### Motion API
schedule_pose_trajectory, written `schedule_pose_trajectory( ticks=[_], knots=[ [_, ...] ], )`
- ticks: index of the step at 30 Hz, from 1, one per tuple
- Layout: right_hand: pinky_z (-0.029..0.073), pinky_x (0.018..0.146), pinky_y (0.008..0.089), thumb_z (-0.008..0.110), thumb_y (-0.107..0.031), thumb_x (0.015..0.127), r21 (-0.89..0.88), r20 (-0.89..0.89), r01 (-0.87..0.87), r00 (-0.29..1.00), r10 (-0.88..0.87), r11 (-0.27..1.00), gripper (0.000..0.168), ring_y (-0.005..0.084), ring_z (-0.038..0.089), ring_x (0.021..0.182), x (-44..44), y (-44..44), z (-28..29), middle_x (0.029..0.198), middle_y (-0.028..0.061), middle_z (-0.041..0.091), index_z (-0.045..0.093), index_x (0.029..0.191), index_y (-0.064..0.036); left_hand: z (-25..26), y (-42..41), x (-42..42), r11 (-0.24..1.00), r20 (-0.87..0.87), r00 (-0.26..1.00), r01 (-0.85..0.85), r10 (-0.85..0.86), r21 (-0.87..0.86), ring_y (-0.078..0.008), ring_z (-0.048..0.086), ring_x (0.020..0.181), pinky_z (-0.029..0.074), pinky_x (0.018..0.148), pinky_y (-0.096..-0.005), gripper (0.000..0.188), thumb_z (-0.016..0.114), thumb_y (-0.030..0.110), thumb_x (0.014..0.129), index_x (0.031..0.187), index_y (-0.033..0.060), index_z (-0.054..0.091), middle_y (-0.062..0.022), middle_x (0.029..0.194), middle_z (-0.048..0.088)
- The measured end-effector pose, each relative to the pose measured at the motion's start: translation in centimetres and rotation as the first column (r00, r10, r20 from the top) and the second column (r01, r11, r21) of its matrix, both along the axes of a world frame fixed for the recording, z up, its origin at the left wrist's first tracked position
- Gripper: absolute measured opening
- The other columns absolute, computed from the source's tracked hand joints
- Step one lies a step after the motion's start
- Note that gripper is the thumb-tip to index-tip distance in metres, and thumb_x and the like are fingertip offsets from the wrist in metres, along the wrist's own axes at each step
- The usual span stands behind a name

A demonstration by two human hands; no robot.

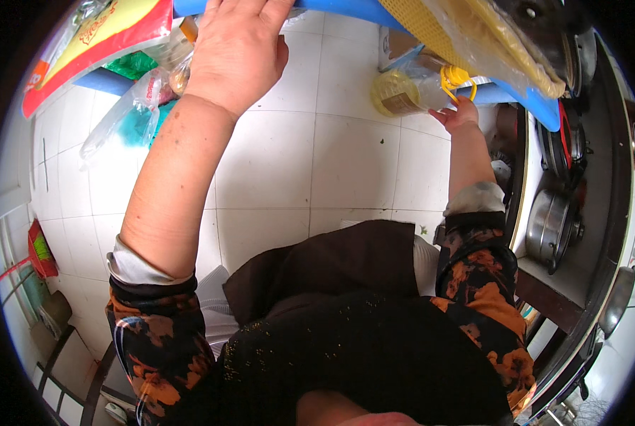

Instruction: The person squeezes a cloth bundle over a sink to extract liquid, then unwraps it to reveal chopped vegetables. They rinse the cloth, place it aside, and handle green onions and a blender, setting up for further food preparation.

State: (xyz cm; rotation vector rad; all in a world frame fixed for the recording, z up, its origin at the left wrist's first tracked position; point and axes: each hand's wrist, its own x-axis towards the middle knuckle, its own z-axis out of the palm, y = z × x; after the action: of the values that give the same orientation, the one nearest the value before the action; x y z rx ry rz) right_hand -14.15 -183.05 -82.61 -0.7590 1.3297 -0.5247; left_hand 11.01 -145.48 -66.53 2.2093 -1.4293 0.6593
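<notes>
My right hand (460, 114) is at a clear plastic bottle (426, 93) with a yellow cap (456, 76) and a yellow loop handle (474, 91). Its fingers are at the handle and the bottle's neck side. The bottle lies tilted, its base towards the left, with some yellowish liquid and a brown label showing. At the top, my left hand (237, 48) lies over a blue rail (344, 9); its fingertips run out of the frame, so its grip is hidden. Below the left wrist hang plastic bags (147, 101), one clear, with blue-green and red things.
A red and yellow printed bag (109, 48) hangs at upper left. Yellow mesh material (424, 32) overhangs the bottle. On the right, a cabinet shelf holds a steel pot (549, 229) and pans. White floor tiles (360, 154) lie below. A red dustpan (41, 250) stands at left.
</notes>
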Motion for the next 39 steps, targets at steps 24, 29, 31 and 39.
schedule_pose_trajectory(
  ticks=[24, 29, 31, 39],
  knots=[
    [0.047, 0.096, 0.0398, 0.062, -0.039, 0.088, -0.535, -0.687, -0.74, 0.662, -0.3, -0.408, 0.044, 0.0306, 0.058, 0.114, 13.0, -0.8, -4.2, 0.118, 0.0121, 0.065, 0.061, 0.12, -0.008, -0.2, -0.2, 1.2, 0.998, -0.075, 0.997, 0.017, -0.012, 0.058, -0.0405, 0.039, 0.133, 0.031, 0.109, -0.054, 0.067, 0.063, 0.003, 0.071, 0.136, 0.0017, 0.045, -0.023, 0.141, 0.042],
    [0.044, 0.099, 0.0407, 0.058, -0.036, 0.09, -0.477, -0.709, -0.83, 0.558, -0.432, -0.29, 0.041, 0.0331, 0.054, 0.118, 15.8, 0.0, -1.1, 0.123, 0.0134, 0.062, 0.06, 0.123, -0.011, -0.1, 0.0, 1.2, 0.999, -0.064, 0.998, 0.002, 0.001, 0.04, -0.0412, 0.039, 0.133, 0.031, 0.109, -0.0548, 0.069, 0.059, 0.0, 0.068, 0.136, 0.0016, 0.045, -0.0226, 0.141, 0.043],
    [0.043, 0.1, 0.041, 0.057, -0.036, 0.091, -0.484, -0.767, -0.853, 0.522, -0.374, -0.196, 0.042, 0.0336, 0.053, 0.12, 16.4, 0.1, -0.8, 0.126, 0.0138, 0.06, 0.059, 0.125, -0.012, -0.1, 0.0, 1.4, 0.999, -0.068, 0.998, 0.007, -0.004, 0.036, -0.0411, 0.039, 0.133, 0.031, 0.109, -0.0547, 0.071, 0.059, 0.0, 0.067, 0.136, 0.0016, 0.045, -0.0226, 0.141, 0.043],
    [0.048, 0.092, 0.043, 0.054, -0.024, 0.09, -0.161, -0.969, -0.97, 0.12, -0.218, 0.183, 0.029, 0.0358, 0.058, 0.111, 8.9, 1.0, -1.9, 0.119, 0.0181, 0.062, 0.065, 0.112, -0.01, -0.7, 0.0, 1.6, 0.999, -0.094, 0.995, 0.026, -0.024, 0.026, -0.0403, 0.036, 0.135, 0.03, 0.11, -0.0532, 0.075, 0.059, 0.0, 0.066, 0.138, 0.0025, 0.043, -0.0225, 0.142, 0.041]
  ],
)
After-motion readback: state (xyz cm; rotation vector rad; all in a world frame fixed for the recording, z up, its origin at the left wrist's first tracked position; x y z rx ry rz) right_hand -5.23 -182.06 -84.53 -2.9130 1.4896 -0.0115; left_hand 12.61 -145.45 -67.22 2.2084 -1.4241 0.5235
